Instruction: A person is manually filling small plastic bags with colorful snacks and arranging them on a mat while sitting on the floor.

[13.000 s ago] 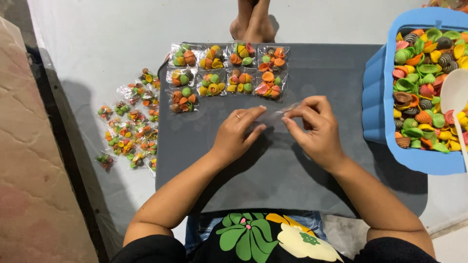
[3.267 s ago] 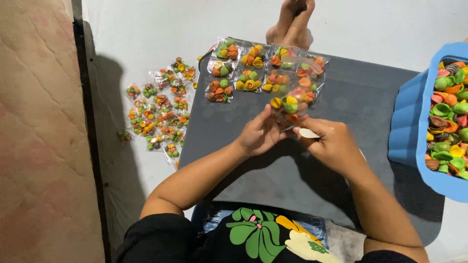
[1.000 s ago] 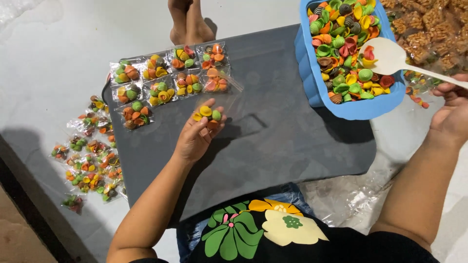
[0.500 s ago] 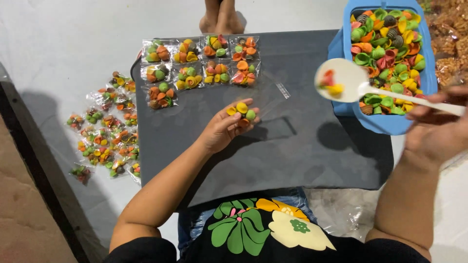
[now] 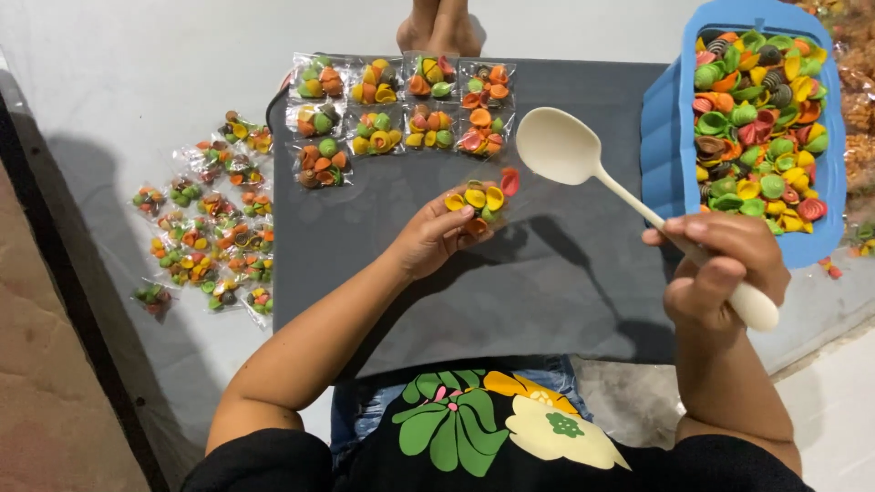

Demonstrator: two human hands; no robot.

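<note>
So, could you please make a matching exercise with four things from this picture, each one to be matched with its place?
Things:
1. cream plastic spoon
2. blue plastic tub of coloured shell-shaped snacks
3. loose pile of small filled clear packets
4. small clear bag being filled

Places:
A. on the floor beside the grey board
B. in the left hand
C. in the right hand
D. at the board's far right edge

Pairs: 1-C, 2-D, 3-A, 4-B
</note>
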